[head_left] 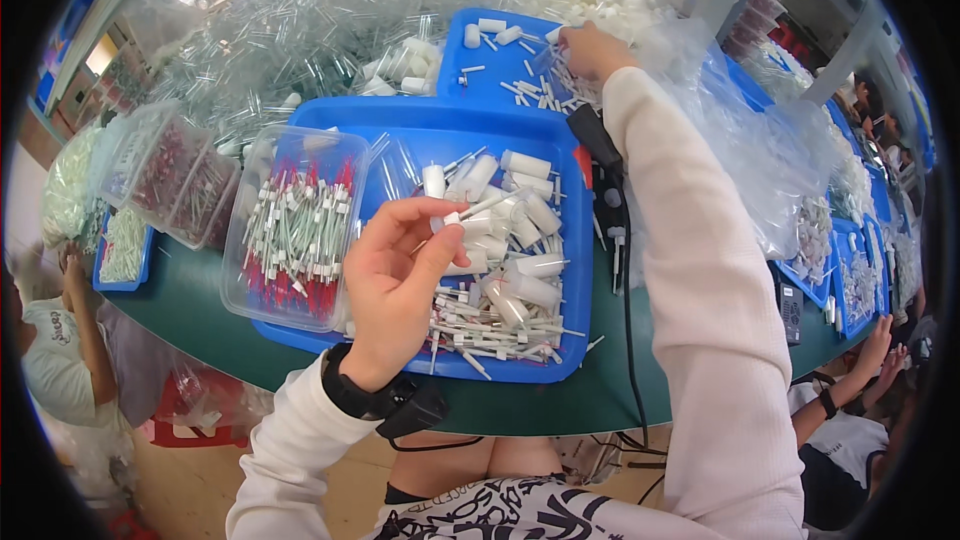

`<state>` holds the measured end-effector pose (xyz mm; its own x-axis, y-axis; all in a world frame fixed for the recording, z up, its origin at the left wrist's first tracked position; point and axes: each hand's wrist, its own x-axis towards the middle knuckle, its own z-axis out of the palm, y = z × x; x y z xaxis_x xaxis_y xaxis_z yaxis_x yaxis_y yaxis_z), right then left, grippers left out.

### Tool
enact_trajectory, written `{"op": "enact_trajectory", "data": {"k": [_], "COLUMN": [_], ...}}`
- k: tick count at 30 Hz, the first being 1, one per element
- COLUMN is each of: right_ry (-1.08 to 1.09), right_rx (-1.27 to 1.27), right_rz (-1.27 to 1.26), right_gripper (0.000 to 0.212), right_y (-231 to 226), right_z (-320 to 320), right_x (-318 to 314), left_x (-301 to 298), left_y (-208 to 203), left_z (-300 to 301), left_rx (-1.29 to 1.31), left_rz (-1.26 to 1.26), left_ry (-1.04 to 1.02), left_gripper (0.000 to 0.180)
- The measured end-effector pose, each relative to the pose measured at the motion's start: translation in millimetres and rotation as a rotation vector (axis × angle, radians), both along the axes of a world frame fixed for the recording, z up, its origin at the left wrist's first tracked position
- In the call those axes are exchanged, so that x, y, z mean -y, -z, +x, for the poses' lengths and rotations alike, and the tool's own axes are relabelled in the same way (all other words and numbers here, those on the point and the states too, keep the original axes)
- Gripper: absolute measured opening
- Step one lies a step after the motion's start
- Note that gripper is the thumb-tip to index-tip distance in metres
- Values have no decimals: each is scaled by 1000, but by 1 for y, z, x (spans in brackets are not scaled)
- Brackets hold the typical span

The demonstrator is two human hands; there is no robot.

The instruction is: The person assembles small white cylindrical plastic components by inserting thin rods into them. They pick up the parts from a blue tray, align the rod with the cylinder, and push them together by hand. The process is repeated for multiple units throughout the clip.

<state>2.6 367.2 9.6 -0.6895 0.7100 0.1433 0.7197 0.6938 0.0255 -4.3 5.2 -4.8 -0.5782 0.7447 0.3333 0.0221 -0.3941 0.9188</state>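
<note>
My left hand is closed in a pinch over the near blue tray. Between thumb and fingers it holds a white cap with a thin rod that points up and to the right. Below it lie white cylinders in clear sleeves and a heap of thin white sticks. My right hand stretches to the far blue tray, its fingers bent together beside short white tubes and a few white plugs. Whatever its fingertips hold is too hidden to make out.
A clear box of red-and-white sticks sits on the near tray's left side. Behind lie piles of clear tubes and white caps. A black cable and clear plastic bags are on the right. Other people work at both sides.
</note>
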Motion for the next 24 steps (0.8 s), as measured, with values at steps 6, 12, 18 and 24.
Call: {"op": "enact_trajectory", "data": {"k": [6,12,18,24], "right_ry": [-93,-293,-213,-126], "right_rx": [-6,-57,110,-156], "right_rz": [-8,148,66,71], "right_gripper": [36,40,38,40], "right_y": [-8,-10,-16,-13], "right_z": [1,14,7,21], "right_x": [-9,24,42,45], "left_x": [0,1,0,0], "left_y": [-1,-1,-2,5], "left_z": [1,0,0,-4], "left_rx": [-9,-19,-15,-28], "left_rz": [-6,-7,-7,4], "left_ry": [-4,12,-13,-39], "left_gripper": [19,18,17,18]}}
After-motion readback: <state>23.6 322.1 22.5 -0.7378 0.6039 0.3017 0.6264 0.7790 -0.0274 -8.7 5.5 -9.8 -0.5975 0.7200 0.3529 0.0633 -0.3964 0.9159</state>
